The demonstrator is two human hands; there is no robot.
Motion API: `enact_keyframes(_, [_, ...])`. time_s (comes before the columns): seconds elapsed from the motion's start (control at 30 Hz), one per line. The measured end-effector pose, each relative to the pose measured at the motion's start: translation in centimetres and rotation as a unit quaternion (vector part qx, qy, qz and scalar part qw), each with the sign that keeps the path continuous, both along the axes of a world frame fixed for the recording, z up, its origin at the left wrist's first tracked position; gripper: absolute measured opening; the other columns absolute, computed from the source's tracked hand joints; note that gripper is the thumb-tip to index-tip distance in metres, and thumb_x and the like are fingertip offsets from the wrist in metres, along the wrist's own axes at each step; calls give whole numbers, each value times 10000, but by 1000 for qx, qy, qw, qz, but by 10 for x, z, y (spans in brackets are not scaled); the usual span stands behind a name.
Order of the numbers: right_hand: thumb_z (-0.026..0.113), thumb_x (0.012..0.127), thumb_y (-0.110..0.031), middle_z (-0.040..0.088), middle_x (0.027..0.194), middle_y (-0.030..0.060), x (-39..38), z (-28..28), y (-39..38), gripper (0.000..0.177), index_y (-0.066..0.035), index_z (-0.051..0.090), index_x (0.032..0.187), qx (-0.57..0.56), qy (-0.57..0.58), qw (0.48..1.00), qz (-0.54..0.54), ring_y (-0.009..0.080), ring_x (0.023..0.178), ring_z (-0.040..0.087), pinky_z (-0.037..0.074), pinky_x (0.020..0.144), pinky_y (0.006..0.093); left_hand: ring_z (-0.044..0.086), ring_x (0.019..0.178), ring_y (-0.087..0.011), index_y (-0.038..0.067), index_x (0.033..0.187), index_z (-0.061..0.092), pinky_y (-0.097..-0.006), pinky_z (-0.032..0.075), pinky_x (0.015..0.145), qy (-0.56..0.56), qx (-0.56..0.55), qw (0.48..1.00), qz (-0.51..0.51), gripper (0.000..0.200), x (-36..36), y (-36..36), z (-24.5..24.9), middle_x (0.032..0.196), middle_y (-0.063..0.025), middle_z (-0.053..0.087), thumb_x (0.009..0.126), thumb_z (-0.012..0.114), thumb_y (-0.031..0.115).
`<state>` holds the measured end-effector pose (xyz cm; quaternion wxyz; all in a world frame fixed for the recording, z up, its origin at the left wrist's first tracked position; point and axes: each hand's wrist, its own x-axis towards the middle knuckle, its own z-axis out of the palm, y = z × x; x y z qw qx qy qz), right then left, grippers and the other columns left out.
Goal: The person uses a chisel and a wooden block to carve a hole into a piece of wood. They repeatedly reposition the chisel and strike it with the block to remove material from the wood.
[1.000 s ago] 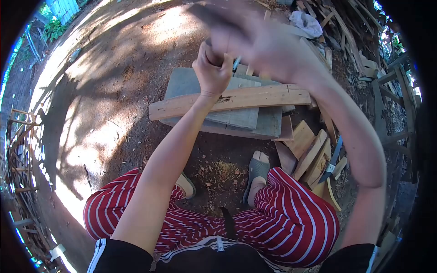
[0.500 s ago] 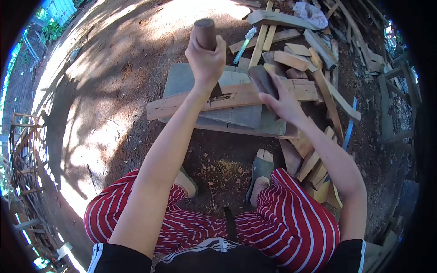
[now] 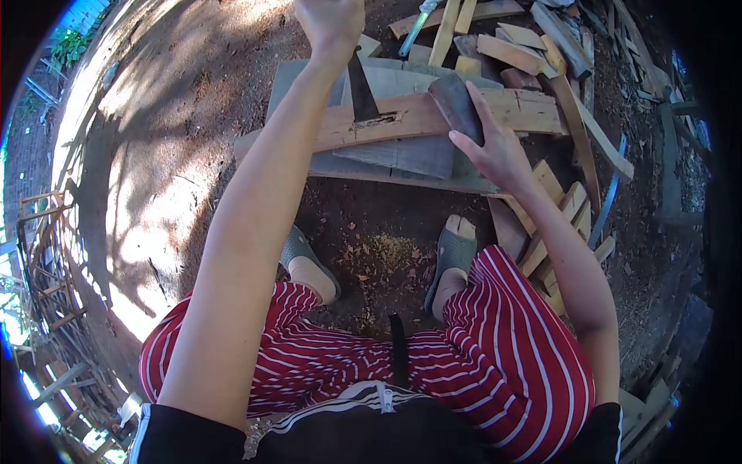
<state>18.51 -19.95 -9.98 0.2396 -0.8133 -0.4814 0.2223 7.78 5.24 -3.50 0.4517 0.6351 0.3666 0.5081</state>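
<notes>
Our left hand (image 3: 331, 17) is at the top edge, its fingers out of view, so we cannot tell how they close. Just beside its wrist, a dark chisel (image 3: 362, 89) slants down, its wide end at a narrow slot (image 3: 379, 121) in a beam (image 3: 502, 112). The beam lies crosswise below that hand, over grey boards (image 3: 417, 155).

Our right hand (image 3: 501, 158) is clasped on the near end of a dark block (image 3: 456, 104), thumb on one side and forefinger along the other. The block is in front of the beam in our view; whether they touch, we cannot tell. Beyond the right hand are offcuts (image 3: 512, 54); a blue strip (image 3: 610, 193) is to its right.

As we judge it, working well here means seating the chisel's edge squarely at the slot's end, its width true to the slot. The left hand should be firm but clear of the handle's top, the right hand's blows short and straight. No clamp shows on the beam, so it could shift; light blows suit it, since a hard one could split the slot's thin walls.
</notes>
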Motion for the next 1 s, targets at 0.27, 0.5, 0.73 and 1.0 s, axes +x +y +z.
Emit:
enact_keyframes(0.27, [607,867,-444,673,1022,291,-4,-5,-1,841,-247,164,1554,44,-51,998,7,497,930,645,512,830,554,481,404,-123,34,837,519,-280,392,362,-1,-187,978,-94,89,14,65,-59,566,-9,511,855,583,93])
enact_keyframes(0.5, [606,864,-441,683,971,276,-8,-4,-3,848,-252,151,1554,25,-46,998,-23,480,901,657,531,794,546,477,461,-85,44,824,492,-264,408,416,-76,-149,973,-162,137,1,24,-20,601,-12,500,821,627,26])
enact_keyframes(0.73, [616,859,-450,678,967,281,-11,-8,-4,866,-233,146,1553,17,-73,997,-19,477,880,661,527,797,564,448,397,-83,88,778,443,-254,349,358,-207,37,975,-75,198,-61,-54,16,533,-3,470,847,601,-9])
enact_keyframes(1.0, [639,851,-425,675,920,284,-13,-3,-3,891,-192,145,1556,34,-94,995,-11,471,838,665,531,762,561,551,539,-86,45,862,523,-242,459,485,-197,25,977,-79,129,-45,-70,8,707,-9,571,817,633,-7])
